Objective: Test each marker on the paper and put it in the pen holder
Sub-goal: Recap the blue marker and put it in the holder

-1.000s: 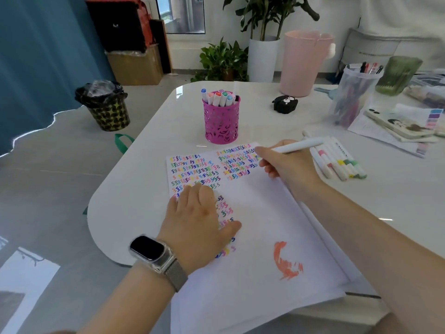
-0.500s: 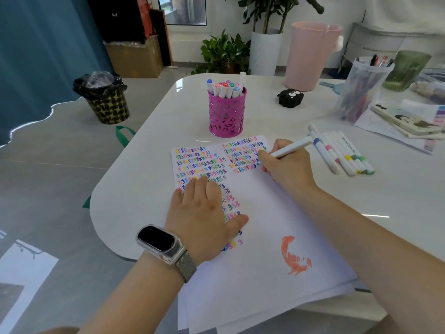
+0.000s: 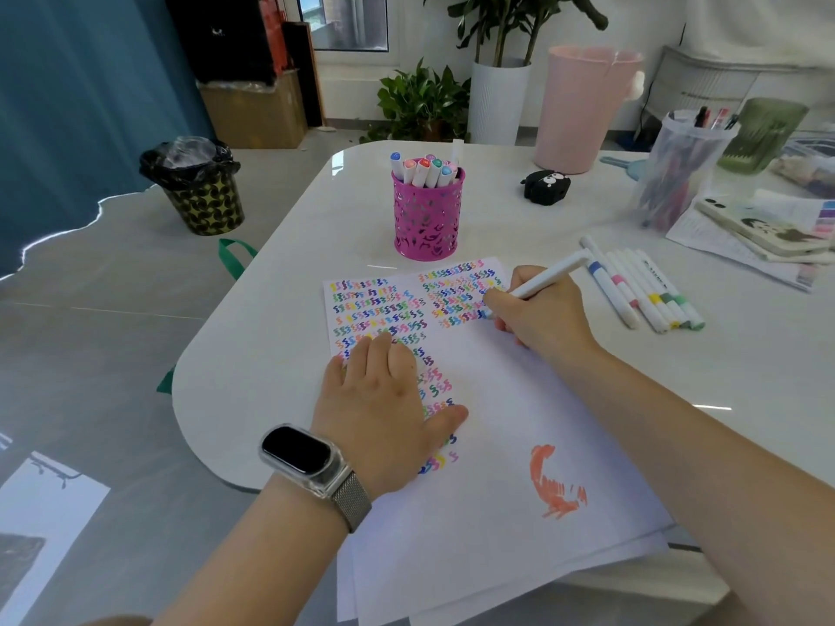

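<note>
My right hand grips a white marker with its tip down on the paper, at the right end of the rows of coloured squiggles. My left hand lies flat on the sheet, fingers straight, pressing it to the table; a watch is on that wrist. A pink perforated pen holder stands just beyond the paper and holds several capped markers. Several more markers lie side by side on the table to the right of my right hand.
An orange scribble marks the near part of the paper. A clear cup of pens, a black case, a pink bin and booklets stand at the back right. The white table ends in a rounded edge at left.
My right hand with the marker has slid a little down and right along the squiggle rows. My left hand has stayed flat on the paper. The camera view has tilted slightly.
</note>
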